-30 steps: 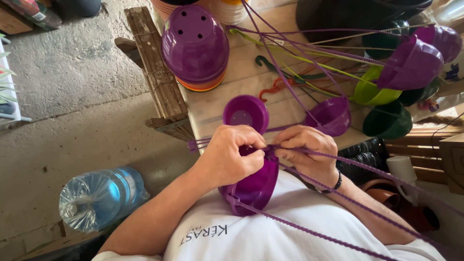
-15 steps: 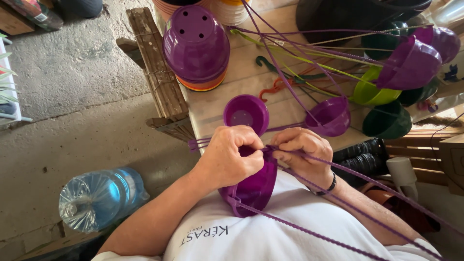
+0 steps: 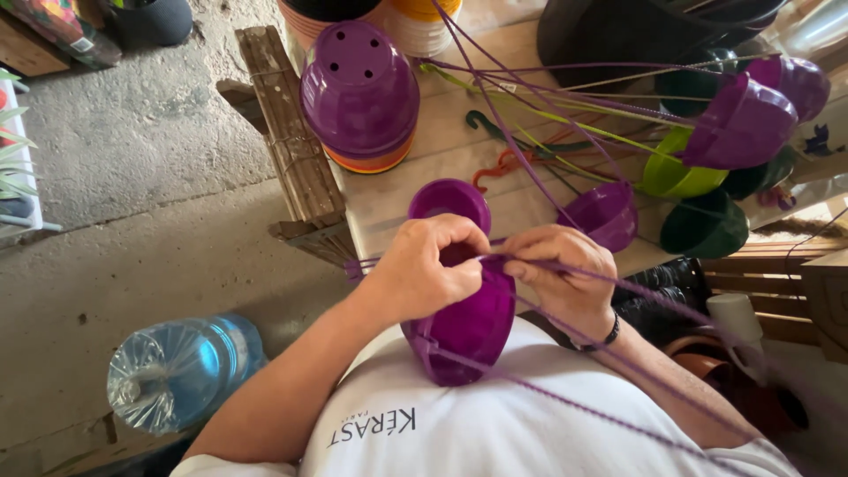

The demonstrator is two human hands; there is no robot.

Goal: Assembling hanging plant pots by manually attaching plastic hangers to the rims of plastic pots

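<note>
Both hands work at the rim of the purple pot (image 3: 464, 327) pressed against the chest: left hand (image 3: 428, 269) and right hand (image 3: 565, 274) pinch the purple hanger strands (image 3: 636, 296). Finished hanging pots (image 3: 738, 124) lie on the surface (image 3: 389, 199); this one looks midway.

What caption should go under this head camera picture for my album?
Two hands, left and right, fit a purple cord to a purple pot beside a table of pots.
</note>
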